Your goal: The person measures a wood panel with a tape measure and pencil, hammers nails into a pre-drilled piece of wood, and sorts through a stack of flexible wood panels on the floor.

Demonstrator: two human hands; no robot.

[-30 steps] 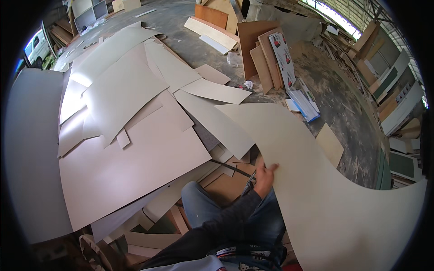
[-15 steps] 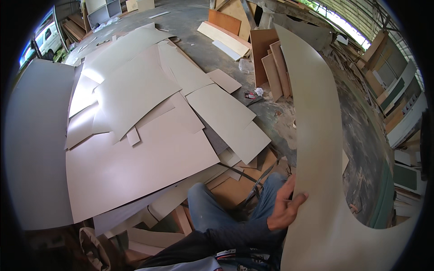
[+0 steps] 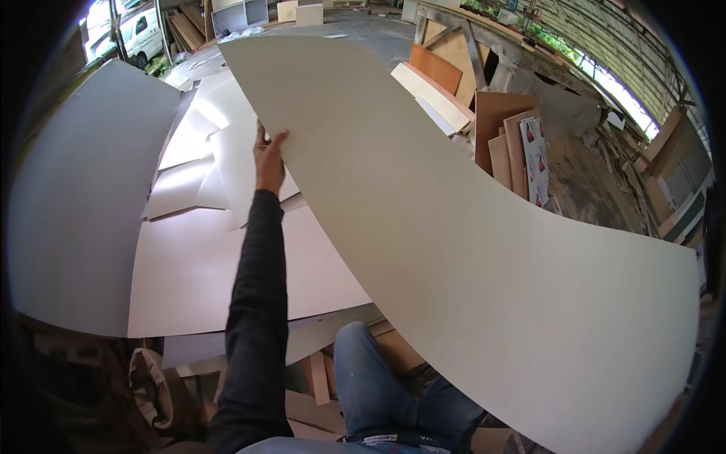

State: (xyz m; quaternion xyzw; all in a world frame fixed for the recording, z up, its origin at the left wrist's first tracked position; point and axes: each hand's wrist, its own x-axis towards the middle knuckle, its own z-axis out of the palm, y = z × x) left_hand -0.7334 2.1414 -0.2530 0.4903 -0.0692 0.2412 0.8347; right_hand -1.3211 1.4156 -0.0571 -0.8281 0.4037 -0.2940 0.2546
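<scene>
Left fingers (image 3: 277, 141) pinching pale sheet (image 3: 454, 234), right hand (image 3: 670, 424) too dim to tell, grey shelves (image 3: 242, 17)

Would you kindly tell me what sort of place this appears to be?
Probably a woodworking or panel workshop: the left hand holds a large pale sheet, wooden boards stand together beyond it, and a metal-framed roof spans overhead.

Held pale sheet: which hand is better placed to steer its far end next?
Probably the left hand: it grips the sheet near that end, whereas the right hand isn't clearly visible.
</scene>
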